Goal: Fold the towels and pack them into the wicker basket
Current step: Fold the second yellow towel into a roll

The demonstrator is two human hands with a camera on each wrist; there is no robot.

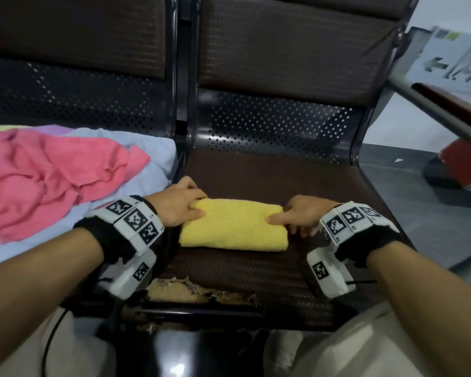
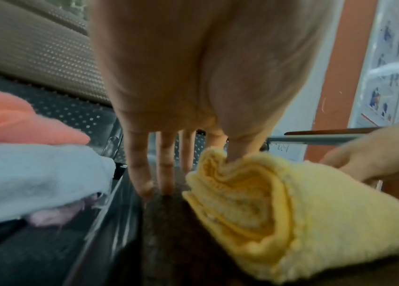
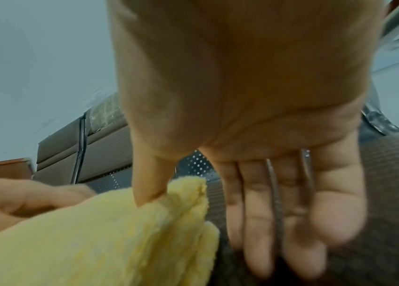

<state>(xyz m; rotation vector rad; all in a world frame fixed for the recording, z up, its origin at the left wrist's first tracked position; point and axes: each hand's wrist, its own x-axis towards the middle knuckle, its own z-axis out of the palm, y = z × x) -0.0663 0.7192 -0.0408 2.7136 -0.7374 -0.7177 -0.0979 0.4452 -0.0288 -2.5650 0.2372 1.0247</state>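
A yellow towel point(image 1: 233, 225), folded into a thick rectangle, lies on the brown padded seat point(image 1: 256, 270) in front of me. My left hand point(image 1: 196, 209) is at its left end, with the thumb pushed into the layers and the index finger behind the corner point(image 2: 211, 154); the other fingers point(image 2: 142, 170) point down to the seat. My right hand point(image 1: 282, 214) is at the right end, thumb point(image 3: 149, 183) on top and the raised corner point(image 3: 191, 187) held against the index finger. The remaining fingers point(image 3: 291, 222) lie straight on the seat. No wicker basket is in view.
On the seat to the left lies a crumpled pink towel point(image 1: 52, 172) on a light blue one point(image 1: 152, 151). The brown seat's front edge is torn, showing foam point(image 1: 180, 292). Perforated metal backrests point(image 1: 278, 123) stand behind. A handrail point(image 1: 433, 107) runs at the right.
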